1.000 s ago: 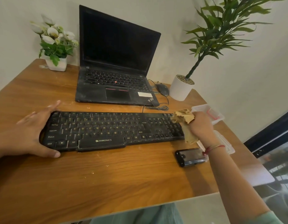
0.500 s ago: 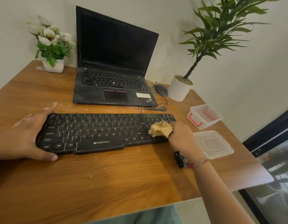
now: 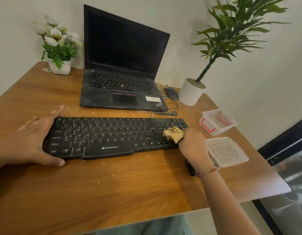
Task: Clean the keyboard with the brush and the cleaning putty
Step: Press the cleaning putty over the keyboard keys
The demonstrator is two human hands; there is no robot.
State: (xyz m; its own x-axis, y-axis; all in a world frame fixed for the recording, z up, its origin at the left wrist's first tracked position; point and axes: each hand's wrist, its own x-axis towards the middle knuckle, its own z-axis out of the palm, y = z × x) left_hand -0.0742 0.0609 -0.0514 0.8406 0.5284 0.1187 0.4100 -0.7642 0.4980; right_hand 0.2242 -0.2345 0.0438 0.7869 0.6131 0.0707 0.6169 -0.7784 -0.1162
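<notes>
Wooden worktop (image 3: 129, 184), crumbs present. Left hand (image 3: 34, 139) flat, bracing keyboard (image 3: 112, 136); right hand (image 3: 192, 146) grips putty (image 3: 174, 134) at frame right. Risk: putty tearing into key gaps.

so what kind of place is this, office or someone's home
Most likely a home or small-office workspace, though I cannot tell which: an open laptop with a wired mouse, a Zebronics keyboard on the wooden desk, and a potted plant against the plain wall.
</notes>
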